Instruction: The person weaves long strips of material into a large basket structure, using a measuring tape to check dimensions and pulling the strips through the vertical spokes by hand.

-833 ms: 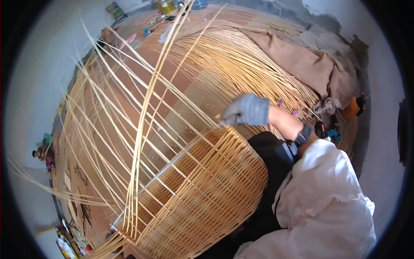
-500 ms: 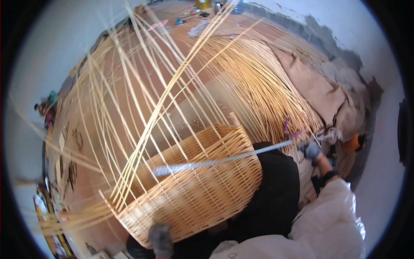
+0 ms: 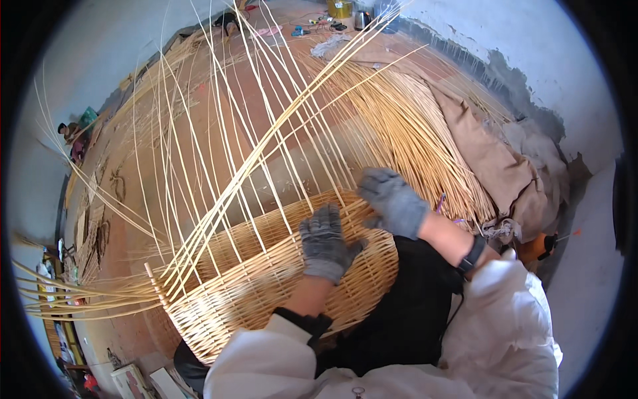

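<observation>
A partly woven wicker basket (image 3: 232,312), long and box-shaped, lies tilted across my lap. Long pale rods rise from its far and near walls, and a bundle of them leans up to the right. My left hand (image 3: 327,245), in a grey glove, rests on the top edge of the near wall with its fingers stretched out. At the basket's right end lies my right hand (image 3: 395,201), gloved too, over the corner, its fingers extended and the thumb apart. It covers the corner post there. No tool shows in either hand.
A large pile of loose wicker rods (image 3: 405,126) lies beyond the basket on the right, beside a brown cloth (image 3: 492,139). More rods (image 3: 86,292) stick out to the left. A kettle (image 3: 362,20) stands far back. Walls curve around both sides.
My right hand has come from the far right onto the basket, and the long grey metal bar it held is out of sight. My left hand has moved up from the basket's lower left side.
</observation>
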